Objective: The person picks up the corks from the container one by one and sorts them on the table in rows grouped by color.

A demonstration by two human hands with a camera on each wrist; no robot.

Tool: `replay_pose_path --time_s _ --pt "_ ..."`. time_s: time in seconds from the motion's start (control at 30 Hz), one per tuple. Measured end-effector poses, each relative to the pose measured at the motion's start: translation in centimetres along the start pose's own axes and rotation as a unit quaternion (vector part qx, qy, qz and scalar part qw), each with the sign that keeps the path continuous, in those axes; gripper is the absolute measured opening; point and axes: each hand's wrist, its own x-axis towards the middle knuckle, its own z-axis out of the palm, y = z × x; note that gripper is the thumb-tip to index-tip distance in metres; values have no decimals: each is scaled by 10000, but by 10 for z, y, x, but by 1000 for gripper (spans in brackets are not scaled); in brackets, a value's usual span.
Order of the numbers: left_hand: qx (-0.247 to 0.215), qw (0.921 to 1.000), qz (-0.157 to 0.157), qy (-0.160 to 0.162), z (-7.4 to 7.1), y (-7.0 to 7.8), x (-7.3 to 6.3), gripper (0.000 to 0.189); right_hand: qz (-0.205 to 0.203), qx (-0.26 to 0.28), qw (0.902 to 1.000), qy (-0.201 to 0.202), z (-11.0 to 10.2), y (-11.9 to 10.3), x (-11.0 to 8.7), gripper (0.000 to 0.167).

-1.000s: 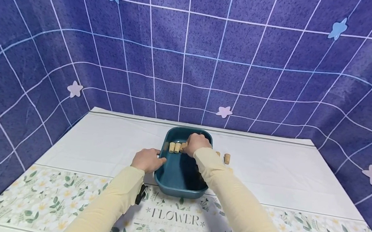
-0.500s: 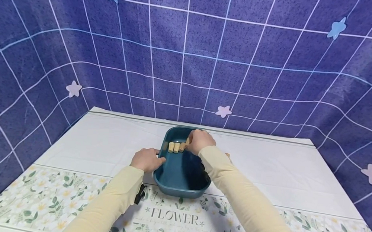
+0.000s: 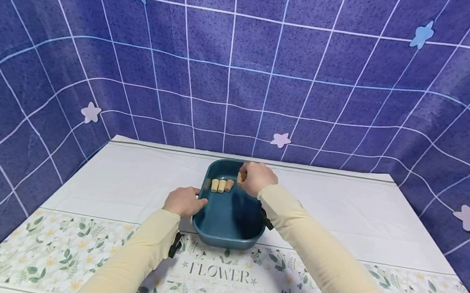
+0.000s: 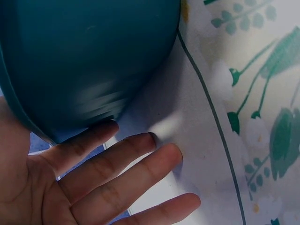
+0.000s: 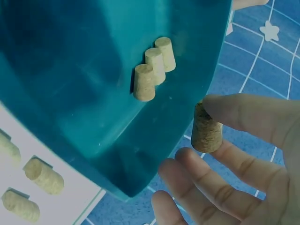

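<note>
A dark teal rectangular tub stands on the table. My left hand holds its left wall, thumb over the rim and index finger against the outside; in the left wrist view the other fingers stretch out beneath. My right hand is over the tub's far right part. Between thumb and finger it pinches a tapered cork stopper, mostly covered by the hand in the head view. Three cork stoppers stand side by side inside the tub, near its far left, the rightmost one darker.
More cork stoppers lie on the white table outside the tub, hidden behind the right arm in the head view. A floral mat lettered FLOWER covers the near part of the table. A purple-blue gridded cloth with stars hangs behind.
My right hand has let go of the third cork stopper in the row and shifted slightly right and up, with another cork pinched in it. The left hand stays on the tub.
</note>
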Motion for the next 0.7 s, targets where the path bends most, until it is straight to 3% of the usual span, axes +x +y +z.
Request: replay_pose_path --time_s 0.13,0.37,0.53,0.7 --pt "-1 10000 23 9 1 -1 0 43 22 -81 10000 -36 -2 4 -4 23" --pt "29 10000 1 -4 1 -1 0 45 76 -103 9999 -53 -9 11 -10 32" --pt "39 10000 0 -14 0 -1 0 46 78 -112 9998 -122 -12 20 -11 34" --pt "29 10000 26 -13 0 0 1 46 81 -77 9998 -139 -15 27 -15 24"
